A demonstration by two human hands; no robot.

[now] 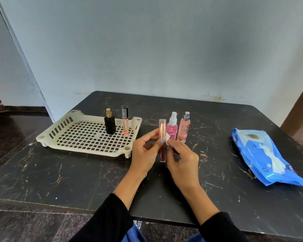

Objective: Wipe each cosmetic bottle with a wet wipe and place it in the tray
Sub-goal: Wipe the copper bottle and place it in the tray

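My left hand (pixel 145 151) grips a slim lip gloss tube (pixel 163 151) with a rose-gold cap and dark red contents, held upright above the table. My right hand (pixel 182 158) pinches a small white wet wipe (pixel 167 137) against the tube's right side. Just behind stand a pink spray bottle (pixel 172 127) with a white top and a peach mist bottle (pixel 184 127) with a silver top. The cream perforated tray (pixel 60 127) lies at the left. In it stand a black perfume bottle (pixel 110 125) with a gold top and a peach gloss tube (pixel 125 122) with a black cap.
A blue pack of wet wipes (pixel 262 154) lies at the right of the black marble table (pixel 60 172), a wipe poking from its opening. A pale wall runs along the table's far edge. The table's near edge is by my sleeves.
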